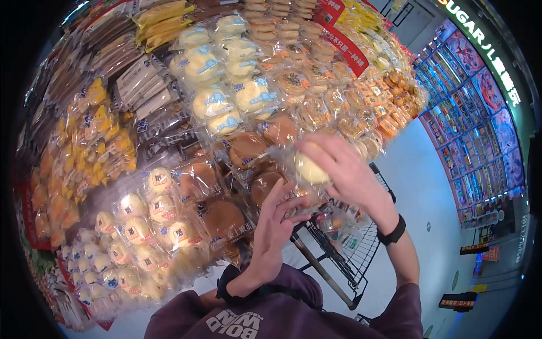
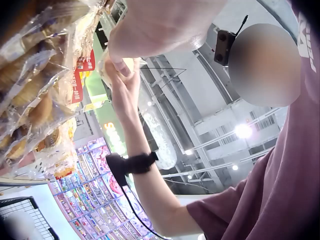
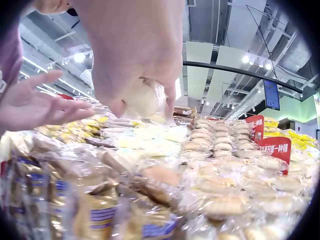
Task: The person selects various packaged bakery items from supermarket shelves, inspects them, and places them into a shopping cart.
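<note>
A pale round bun in clear wrapping (image 1: 309, 168) is pinched between the thumb and fingers of my right hand (image 1: 349, 172), above the front edge of the bread display. In the right wrist view the same wrapped bun (image 3: 145, 100) hangs from the fingertips. My left hand (image 1: 272, 234) is held just left of it with its fingers spread and nothing in them. Close by that hand lie wrapped flat brown cakes (image 1: 223, 220). Farther up the display are pale buns with blue labels (image 1: 212, 103).
A black wire shopping cart (image 1: 361, 248) with some packages in it stands at my right side. Small pale buns with square labels (image 1: 138, 231) fill the front left of the display. A red sign strip (image 1: 345, 48) rises at the back, and lit shelves (image 1: 474, 118) stand across the aisle.
</note>
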A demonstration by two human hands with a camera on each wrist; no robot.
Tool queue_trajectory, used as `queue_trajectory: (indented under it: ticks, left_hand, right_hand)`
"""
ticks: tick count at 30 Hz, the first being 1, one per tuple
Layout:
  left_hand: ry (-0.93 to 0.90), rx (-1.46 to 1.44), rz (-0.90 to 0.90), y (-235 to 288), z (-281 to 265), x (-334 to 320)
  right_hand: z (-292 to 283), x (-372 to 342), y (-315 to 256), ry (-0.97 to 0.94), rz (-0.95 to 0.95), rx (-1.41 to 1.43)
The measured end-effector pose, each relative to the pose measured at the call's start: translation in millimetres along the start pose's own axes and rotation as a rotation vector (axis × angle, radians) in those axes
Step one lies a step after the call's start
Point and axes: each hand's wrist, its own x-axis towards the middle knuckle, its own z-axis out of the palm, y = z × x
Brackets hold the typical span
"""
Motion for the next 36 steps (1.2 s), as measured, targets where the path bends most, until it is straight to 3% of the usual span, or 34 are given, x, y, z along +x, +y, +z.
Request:
queue_trajectory:
  ticks: [7,10,16,22,28,31,36]
  left_hand:
    - [-0.097,0.182,0.002,17.6,6.1,-3.7]
    - [-0.145,0.209,0.051,16.5,3.7,-4.5]
    - [-0.180,0.203,0.107,18.0,2.6,-0.5]
    - [-0.190,0.239,0.088,19.8,1.3,3.4]
    - [-0.177,0.268,0.099,18.6,2.4,2.4]
    - [-0.176,0.310,0.111,20.3,1.9,1.4]
    - [-0.191,0.297,0.109,19.2,3.0,2.6]
  right_hand:
    - [30.2,111.7,69.4,0.219,-0.143,-0.377]
    - [64.4,140.8,81.7,0.240,-0.176,-0.337]
    - [70.3,151.7,86.8,0.058,-0.298,-0.361]
    - [80.4,168.3,114.7,0.066,-0.338,-0.343]
    - [69.2,167.1,102.9,0.131,-0.359,-0.375]
    - [52.2,174.9,73.7,0.263,-0.330,-0.305]
    - [71.8,236.2,39.1,0.250,-0.532,-0.308]
